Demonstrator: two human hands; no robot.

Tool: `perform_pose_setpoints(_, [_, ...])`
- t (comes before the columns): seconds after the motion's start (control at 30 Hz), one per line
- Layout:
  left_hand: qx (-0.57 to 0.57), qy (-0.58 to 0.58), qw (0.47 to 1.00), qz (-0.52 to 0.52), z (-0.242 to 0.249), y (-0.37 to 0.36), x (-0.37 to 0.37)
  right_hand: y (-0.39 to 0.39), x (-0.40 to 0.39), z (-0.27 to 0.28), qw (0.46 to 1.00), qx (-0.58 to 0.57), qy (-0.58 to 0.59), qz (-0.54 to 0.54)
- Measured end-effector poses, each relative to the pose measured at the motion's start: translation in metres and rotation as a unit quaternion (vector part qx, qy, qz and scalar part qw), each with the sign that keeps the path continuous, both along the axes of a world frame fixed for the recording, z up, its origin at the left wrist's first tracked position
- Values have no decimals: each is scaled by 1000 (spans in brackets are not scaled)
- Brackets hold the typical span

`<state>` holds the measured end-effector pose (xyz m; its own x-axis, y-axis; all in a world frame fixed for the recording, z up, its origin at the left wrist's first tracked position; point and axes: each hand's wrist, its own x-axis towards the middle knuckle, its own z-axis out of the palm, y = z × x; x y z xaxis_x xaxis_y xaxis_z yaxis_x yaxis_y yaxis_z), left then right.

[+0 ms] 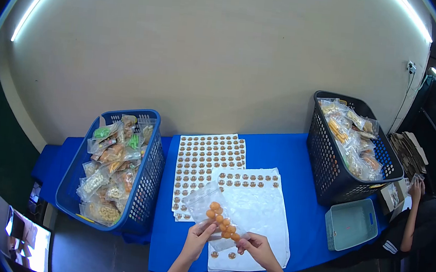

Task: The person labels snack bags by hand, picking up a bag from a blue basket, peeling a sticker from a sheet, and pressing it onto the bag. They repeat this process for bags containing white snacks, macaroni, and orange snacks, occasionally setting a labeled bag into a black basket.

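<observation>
Over the near part of the white front sheet point(260, 213), the left hand point(198, 240) and right hand point(258, 249) hold a clear bag point(214, 214) between them, the left fingers gripping its lower left side and the right fingers pinching its lower right corner. Inside it, round orange balls point(225, 226) lie gathered in a band across the middle and lower right. Round stickers remain along the far and near ends of the front sheet. Right of that sheet, a grey-green tray point(330, 231) sits on the blue-covered surface point(290, 153). Left of the sheet, a blue basket point(141, 197) is heaped with clear packets point(95, 182) holding green, orange, brown and pale pieces. Just behind the sheet and partly beneath it lies a back sheet point(200, 160) covered with rows of stickers. Beyond the sheet to the right, a dark basket point(325, 170) holds more packets point(351, 143), some with yellow-orange sticks.
</observation>
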<state>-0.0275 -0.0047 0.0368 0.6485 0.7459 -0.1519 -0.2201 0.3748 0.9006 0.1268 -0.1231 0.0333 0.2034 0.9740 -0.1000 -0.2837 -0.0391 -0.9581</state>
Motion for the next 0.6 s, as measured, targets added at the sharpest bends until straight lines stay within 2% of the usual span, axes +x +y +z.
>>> perform_pose_setpoints(0.07, [21,1,1000,-21,0,1,1,0,0,4,999,-3,-33,-3])
perform_pose_setpoints(0.17, [-40,-61,996,-45,17,-8,4,2,-1,5,997,-18,-77,0])
perform_pose_setpoints(0.3, [-91,-72,993,-30,8,-8,4,6,-3,11,986,-38,-159,31])
perform_pose_setpoints(0.37, [-109,-82,990,-24,13,-10,0,9,-3,3,981,0,-185,59])
perform_pose_setpoints(0.53, [-153,-60,986,32,2,-5,-12,22,-9,-3,981,-8,-125,146])
perform_pose_setpoints(0.6, [-120,-13,991,55,-7,-1,-16,30,-12,2,974,-44,-113,190])
